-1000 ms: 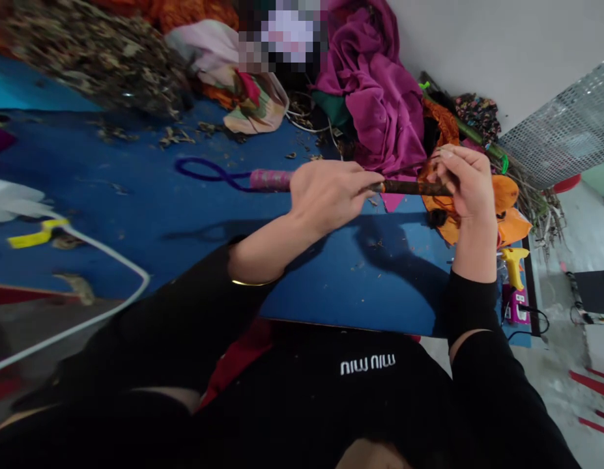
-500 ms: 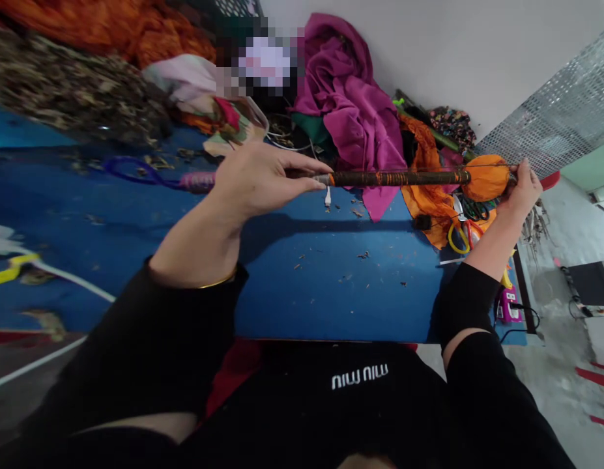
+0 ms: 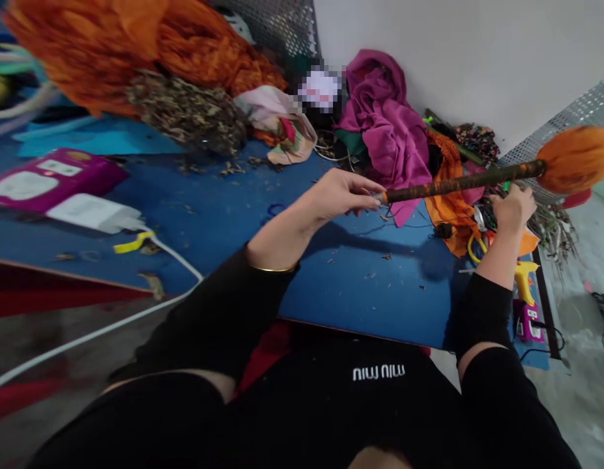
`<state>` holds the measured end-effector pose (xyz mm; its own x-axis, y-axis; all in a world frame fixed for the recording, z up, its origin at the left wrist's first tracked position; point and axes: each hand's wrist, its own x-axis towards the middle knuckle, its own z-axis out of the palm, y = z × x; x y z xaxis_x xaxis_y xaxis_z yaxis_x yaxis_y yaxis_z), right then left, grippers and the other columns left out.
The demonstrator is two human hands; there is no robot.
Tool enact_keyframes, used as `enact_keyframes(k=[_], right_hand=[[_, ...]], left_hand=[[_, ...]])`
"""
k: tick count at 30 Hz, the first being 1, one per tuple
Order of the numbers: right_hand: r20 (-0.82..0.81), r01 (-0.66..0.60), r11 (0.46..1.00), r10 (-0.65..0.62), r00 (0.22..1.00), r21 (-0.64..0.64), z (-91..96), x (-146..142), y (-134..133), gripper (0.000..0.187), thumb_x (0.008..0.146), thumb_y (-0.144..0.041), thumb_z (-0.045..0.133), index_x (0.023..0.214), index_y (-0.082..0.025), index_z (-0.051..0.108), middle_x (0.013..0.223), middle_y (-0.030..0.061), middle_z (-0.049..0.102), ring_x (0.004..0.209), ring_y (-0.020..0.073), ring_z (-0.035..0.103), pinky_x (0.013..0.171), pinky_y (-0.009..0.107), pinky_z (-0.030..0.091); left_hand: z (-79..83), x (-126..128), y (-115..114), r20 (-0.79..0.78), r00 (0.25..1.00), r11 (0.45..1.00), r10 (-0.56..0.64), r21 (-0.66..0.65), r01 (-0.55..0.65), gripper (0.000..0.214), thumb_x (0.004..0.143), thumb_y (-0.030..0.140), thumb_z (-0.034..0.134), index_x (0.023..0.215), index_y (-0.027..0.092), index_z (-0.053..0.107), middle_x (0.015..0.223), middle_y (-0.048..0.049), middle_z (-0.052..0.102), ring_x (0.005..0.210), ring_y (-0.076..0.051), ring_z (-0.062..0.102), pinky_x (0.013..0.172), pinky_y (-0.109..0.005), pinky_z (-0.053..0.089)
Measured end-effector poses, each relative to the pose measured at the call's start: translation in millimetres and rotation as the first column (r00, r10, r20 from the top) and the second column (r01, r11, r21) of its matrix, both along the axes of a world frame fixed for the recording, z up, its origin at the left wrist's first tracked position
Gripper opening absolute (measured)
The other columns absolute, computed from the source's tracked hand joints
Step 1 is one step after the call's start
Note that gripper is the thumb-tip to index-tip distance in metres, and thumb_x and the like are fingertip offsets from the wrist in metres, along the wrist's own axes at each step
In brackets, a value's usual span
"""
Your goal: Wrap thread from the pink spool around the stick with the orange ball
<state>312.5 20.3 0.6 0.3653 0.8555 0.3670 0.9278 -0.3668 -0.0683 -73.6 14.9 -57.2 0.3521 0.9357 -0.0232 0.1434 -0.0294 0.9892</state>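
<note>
My left hand [image 3: 337, 194] pinches the near end of a dark stick [image 3: 458, 182] wrapped with orange marks. The stick slants up to the right and ends in a round orange ball [image 3: 575, 158] held high in the air. My right hand [image 3: 511, 207] is lower, down among the clutter near the yellow-handled scissors [image 3: 474, 246] and orange cloth [image 3: 445, 208]. Its fingers are curled and face away from me, so what they hold is hidden. Both arms wear black sleeves over a blue mat [image 3: 360, 286].
A magenta cloth [image 3: 384, 130] and an orange fabric heap [image 3: 135, 45] with dried leaves [image 3: 184, 114] lie at the back. A purple box [image 3: 47, 179], white charger [image 3: 94, 212] and cable sit left. A yellow glue gun [image 3: 525, 280] and a power strip [image 3: 530, 322] lie right.
My right hand let go of the ball end and dropped to the clutter by the scissors. My left hand tilted the stick so the orange ball rose. The view swung left.
</note>
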Motion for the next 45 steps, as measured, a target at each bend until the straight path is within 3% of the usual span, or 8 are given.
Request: enact_keyframes(k=[3,6,8,11,18,27,39,45], right_hand=[[-0.167,-0.234,0.964,0.212,0.963,-0.123,3.0,-50,-13,0.014,0.089,-0.029,0.075,0.098,-0.019,0.08,0.102,0.0119,0.076,0.099,0.0273,0.071,0.097,0.044,0.054],[-0.385,-0.606,0.792,0.582,0.717,0.068,-8.3,-115,-33,0.007,0.088,-0.028,0.075,0.084,-0.022,0.077,0.087,0.0028,0.075,0.085,0.0203,0.068,0.088,0.037,0.054],[-0.394,-0.629,0.708,0.704,0.591,0.32,-24.6,-152,-43,0.009,0.09,-0.029,0.074,0.084,-0.023,0.073,0.086,0.0007,0.071,0.083,0.0177,0.065,0.082,0.033,0.055],[-0.307,-0.572,0.671,0.733,0.607,0.473,-50.1,-182,-46,0.011,0.094,-0.033,0.071,0.09,-0.024,0.069,0.093,0.0021,0.069,0.089,0.0178,0.065,0.085,0.032,0.058],[-0.242,-0.501,0.685,0.688,0.685,0.528,-70.3,-179,-41,0.026,0.104,-0.047,0.058,0.094,-0.025,0.067,0.098,0.0072,0.067,0.104,0.0228,0.068,0.107,0.044,0.058],[-0.041,-0.549,0.666,0.654,0.756,0.505,-79.7,-182,-39,0.05,0.11,-0.059,0.031,0.096,-0.023,0.063,0.102,0.013,0.062,0.103,0.0251,0.07,0.097,0.042,0.061],[-0.248,-0.539,0.721,0.672,0.698,0.436,-82.1,-176,-41,0.039,0.11,-0.048,0.039,0.105,-0.022,0.068,0.113,0.0144,0.063,0.12,0.027,0.066,0.112,0.047,0.057],[-0.021,-0.62,0.553,0.755,0.655,0.556,-92.9,-166,-30,0.046,0.111,-0.051,0.044,0.115,-0.022,0.08,0.106,0.0094,0.064,0.108,0.0184,0.069,0.1,0.035,0.061]], left_hand=[[3.0,17,-13,0.105,0.99,0.995,0.094,-0.036,-0.09,0.038,0.069,0.025,0.083,0.106,0.016,0.087,0.07,-0.0035,0.075,0.052,-0.01,0.056,0.052,-0.025,0.045],[4.3,27,-20,0.186,0.966,0.982,0.181,-0.092,-0.166,0.032,0.072,0.02,0.082,0.103,0.015,0.086,0.067,-0.0004,0.073,0.05,-0.009,0.053,0.052,-0.024,0.044],[4.5,30,-22,0.222,0.951,0.972,0.216,-0.141,-0.188,0.029,0.073,0.017,0.082,0.102,0.015,0.086,0.064,0.0008,0.071,0.049,-0.008,0.052,0.051,-0.024,0.042],[4.0,35,-25,0.26,0.933,0.962,0.247,-0.181,-0.204,0.028,0.073,0.012,0.08,0.101,0.014,0.086,0.062,0.0021,0.069,0.049,-0.007,0.05,0.051,-0.023,0.041],[-1.6,47,-32,0.271,0.927,0.966,0.26,-0.092,-0.243,0.037,0.075,0.008,0.076,0.109,0.015,0.087,0.076,-0.001,0.078,0.061,-0.011,0.062,0.066,-0.027,0.054],[-15.9,52,-29,0.216,0.94,0.958,0.263,0.06,-0.281,0.02,0.079,0.013,0.08,0.097,0.019,0.087,0.096,-0.0042,0.084,0.093,-0.021,0.075,0.081,-0.03,0.059],[-14.0,50,-28,0.244,0.938,0.969,0.245,-0.041,-0.243,0.03,0.076,0.011,0.077,0.104,0.017,0.087,0.079,-0.0015,0.079,0.064,-0.012,0.064,0.062,-0.025,0.05],[-1.8,47,-33,0.312,0.915,0.965,0.254,-0.141,-0.22,0.031,0.075,0.004,0.074,0.102,0.016,0.086,0.068,0.0013,0.073,0.054,-0.008,0.054,0.054,-0.021,0.044]])
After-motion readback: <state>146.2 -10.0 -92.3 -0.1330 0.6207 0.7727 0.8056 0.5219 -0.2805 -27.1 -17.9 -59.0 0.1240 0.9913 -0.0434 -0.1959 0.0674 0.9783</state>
